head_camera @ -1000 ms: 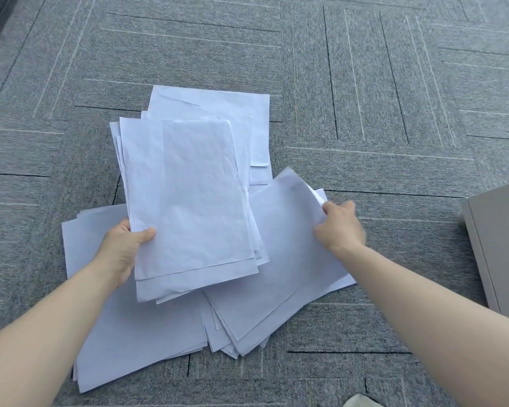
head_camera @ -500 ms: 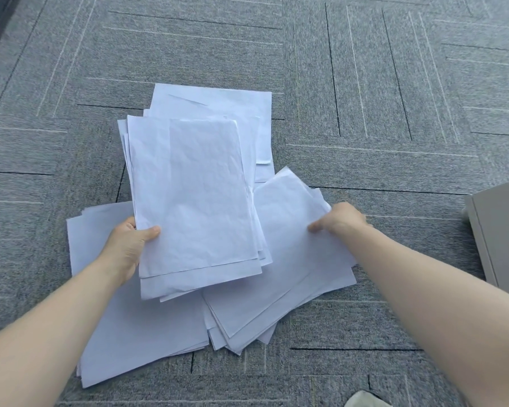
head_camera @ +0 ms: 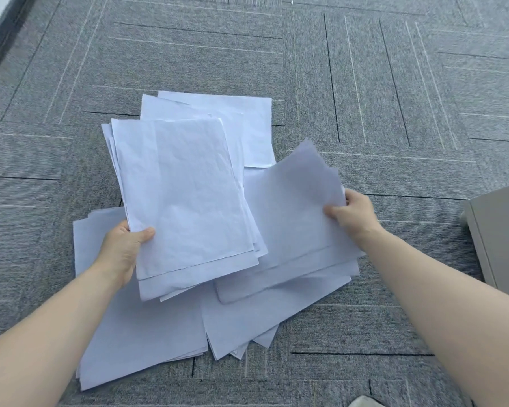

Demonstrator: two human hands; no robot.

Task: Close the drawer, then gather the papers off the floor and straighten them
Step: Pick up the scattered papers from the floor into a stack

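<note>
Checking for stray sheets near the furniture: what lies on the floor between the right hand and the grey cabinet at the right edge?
Only bare carpet, in the head view. The right hand pinches sheets; none reach the cabinet.

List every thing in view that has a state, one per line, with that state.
left hand: grips the gathered stack
gathered stack: held, edges uneven
right hand: pinches the lifted sheets
lifted sheets: right edge raised off the pile
loose papers: scattered on the carpet, overlapping
grey cabinet: mostly out of frame, drawer state not visible
</note>
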